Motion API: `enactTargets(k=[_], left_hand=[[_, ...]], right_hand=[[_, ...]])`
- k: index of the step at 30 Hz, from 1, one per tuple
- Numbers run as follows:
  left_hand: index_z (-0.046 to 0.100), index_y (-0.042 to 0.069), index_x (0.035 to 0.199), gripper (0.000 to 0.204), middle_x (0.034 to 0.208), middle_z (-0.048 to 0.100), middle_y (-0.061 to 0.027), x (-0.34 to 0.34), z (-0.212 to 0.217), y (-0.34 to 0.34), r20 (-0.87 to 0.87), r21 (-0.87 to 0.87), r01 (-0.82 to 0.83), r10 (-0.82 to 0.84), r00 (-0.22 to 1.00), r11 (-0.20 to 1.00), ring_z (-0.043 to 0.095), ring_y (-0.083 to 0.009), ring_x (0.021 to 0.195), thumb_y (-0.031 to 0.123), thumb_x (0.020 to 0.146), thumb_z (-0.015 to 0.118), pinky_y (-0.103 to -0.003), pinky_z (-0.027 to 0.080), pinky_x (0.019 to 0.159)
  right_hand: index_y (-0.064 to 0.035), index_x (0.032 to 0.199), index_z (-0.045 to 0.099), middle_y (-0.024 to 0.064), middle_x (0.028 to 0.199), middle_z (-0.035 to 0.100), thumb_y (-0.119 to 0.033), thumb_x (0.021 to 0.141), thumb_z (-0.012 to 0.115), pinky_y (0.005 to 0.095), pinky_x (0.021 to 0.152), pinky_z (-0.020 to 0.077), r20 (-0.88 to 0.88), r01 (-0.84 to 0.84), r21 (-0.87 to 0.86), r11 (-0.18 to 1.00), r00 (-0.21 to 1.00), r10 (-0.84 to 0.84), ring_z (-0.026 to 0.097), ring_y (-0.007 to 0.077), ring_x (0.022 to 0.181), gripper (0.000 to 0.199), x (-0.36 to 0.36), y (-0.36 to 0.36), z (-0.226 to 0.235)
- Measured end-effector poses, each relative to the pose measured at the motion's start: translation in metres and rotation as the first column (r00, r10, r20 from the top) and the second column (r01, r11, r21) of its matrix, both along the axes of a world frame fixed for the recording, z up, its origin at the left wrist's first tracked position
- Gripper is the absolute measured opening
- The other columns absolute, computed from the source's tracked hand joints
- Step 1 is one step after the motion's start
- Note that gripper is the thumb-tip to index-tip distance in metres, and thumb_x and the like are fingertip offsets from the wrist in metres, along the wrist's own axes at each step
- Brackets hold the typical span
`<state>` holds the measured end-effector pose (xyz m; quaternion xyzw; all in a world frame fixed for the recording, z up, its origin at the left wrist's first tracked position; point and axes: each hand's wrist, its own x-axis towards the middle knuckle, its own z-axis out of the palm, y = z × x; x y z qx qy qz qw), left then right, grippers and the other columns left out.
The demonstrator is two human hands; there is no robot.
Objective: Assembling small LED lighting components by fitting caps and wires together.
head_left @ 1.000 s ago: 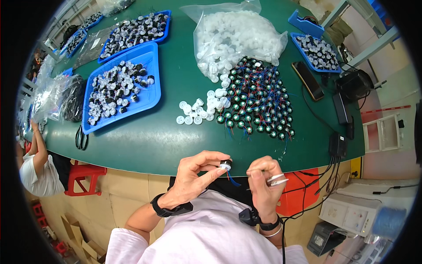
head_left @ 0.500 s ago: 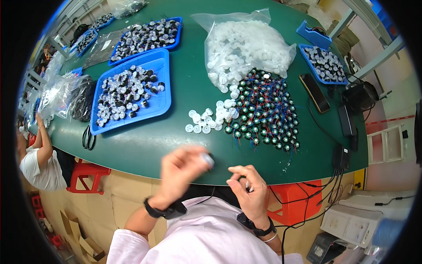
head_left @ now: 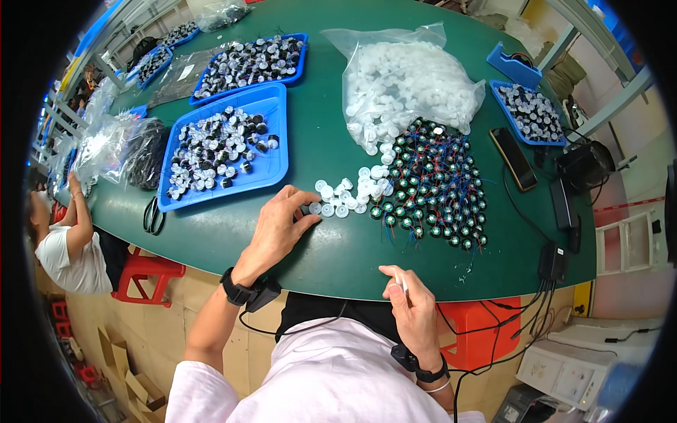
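My left hand [head_left: 281, 220] reaches over the green table to the near left edge of a loose group of white translucent plastic caps [head_left: 341, 211]. Its thumb and fingers close around one white plastic cap [head_left: 314, 209] at the tabletop. By the table's front edge, my right hand [head_left: 411, 299] is curled, a slim white piece [head_left: 403, 284] showing between thumb and fingers; its kind is unclear. Beyond the caps lies a dense cluster of small round black parts [head_left: 430, 190] with green faces and red and blue wires. A clear bag [head_left: 409, 81] full of white caps rests behind it.
Blue trays [head_left: 278, 151] of capped black parts stand at left, another tray [head_left: 529, 116] at far right. A phone [head_left: 513, 158], cables and a black box [head_left: 551, 262] line the right side. Black-handled scissors [head_left: 153, 217] lie left. A person [head_left: 70, 236] sits at the left edge.
My left hand has moved forward to the loose caps; the white-capped piece it held is no longer in it. My right hand stays near the table edge, still curled. The view has shifted slightly.
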<state>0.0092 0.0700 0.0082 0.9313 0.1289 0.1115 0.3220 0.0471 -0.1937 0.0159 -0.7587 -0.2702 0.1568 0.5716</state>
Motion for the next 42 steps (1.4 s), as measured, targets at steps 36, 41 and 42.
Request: enactTargets(k=[36, 41, 42], left_hand=[[0.058, 0.003, 0.107, 0.018, 0.113, 0.063, -0.0141, -0.023, -0.008, -0.105, 0.021, -0.996, 0.015, -0.072, 0.997, -0.084, 0.062, -0.0165, 0.101, 0.010, 0.090, 0.061, -0.027, 0.052, 0.082], [0.059, 0.002, 0.102, 0.014, 0.110, 0.064, -0.0150, -0.021, -0.009, -0.109, 0.039, -0.999, 0.039, -0.057, 0.998, -0.004, 0.062, -0.0173, 0.099, 0.008, 0.089, 0.061, -0.027, 0.052, 0.081], [0.059, 0.002, 0.101, 0.013, 0.110, 0.063, -0.0162, -0.022, -0.009, -0.110, 0.050, -0.998, 0.052, -0.046, 0.998, 0.038, 0.062, -0.0181, 0.099, 0.007, 0.089, 0.061, -0.028, 0.052, 0.081]], right_hand=[[-0.0040, 0.097, 0.051, 0.0135, 0.061, 0.053, -0.019, 0.096, 0.050, 0.0387, 0.050, 0.0395, -0.156, -0.115, -0.210, 0.971, 0.984, 0.083, 0.056, 0.0310, 0.053, 0.015, 0.002, -0.016, 0.014], [-0.0036, 0.094, 0.050, 0.0134, 0.059, 0.051, -0.018, 0.096, 0.050, 0.0394, 0.049, 0.0387, -0.129, -0.119, -0.215, 0.969, 0.987, 0.092, 0.055, 0.0311, 0.052, 0.014, 0.004, -0.019, 0.014], [-0.0036, 0.094, 0.049, 0.0134, 0.059, 0.051, -0.018, 0.096, 0.050, 0.0396, 0.049, 0.0387, -0.133, -0.127, -0.213, 0.969, 0.986, 0.100, 0.055, 0.0311, 0.052, 0.014, 0.005, -0.018, 0.014]])
